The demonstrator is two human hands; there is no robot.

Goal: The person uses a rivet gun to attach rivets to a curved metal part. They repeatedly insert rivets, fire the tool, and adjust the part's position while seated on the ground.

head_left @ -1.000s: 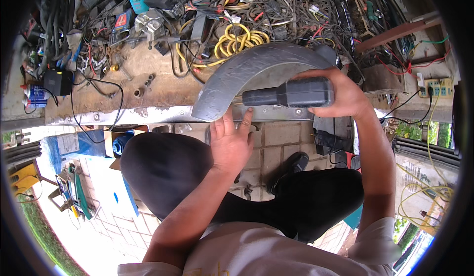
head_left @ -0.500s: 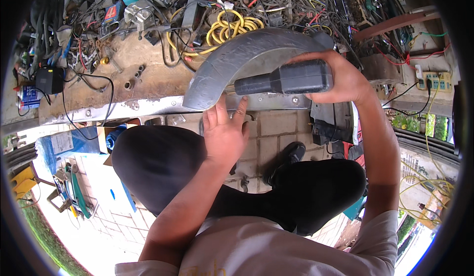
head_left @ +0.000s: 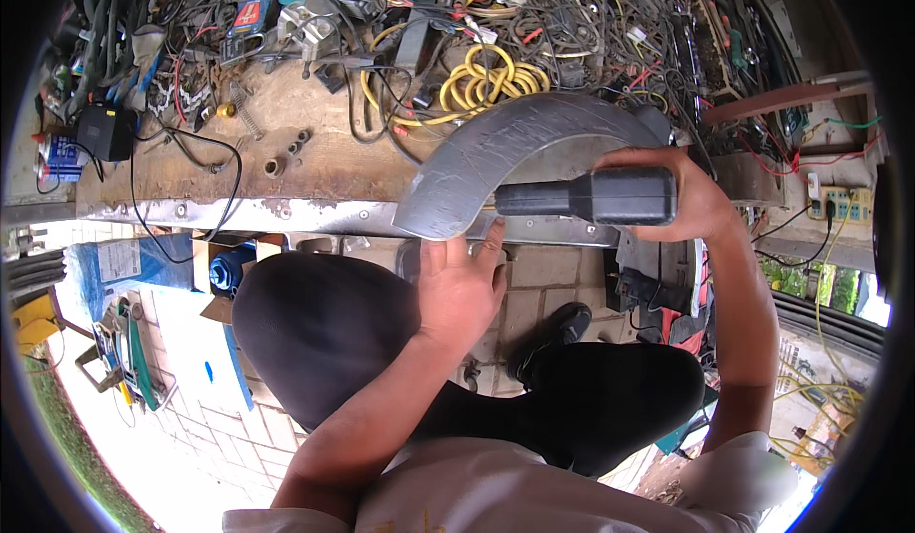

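At the bench's (head_left: pixel 315 166) six-o'clock edge, the right hand (head_left: pixel 694 204) is wrapped round the black tool's (head_left: pixel 629 196) three-o'clock end while the left hand (head_left: pixel 457 290), its hold unclear, meets the curved grey fender's (head_left: pixel 486 156) seven-o'clock tip, apparently steadying it, the next move calling for firm alignment.

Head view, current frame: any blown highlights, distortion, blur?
Head view: paving at lower left nearly blown white; glare along the bench's metal edge; fisheye bending near the black rim; right sleeve looks soft; black trousers show little detail; scratches on the grey curved part read clearly.
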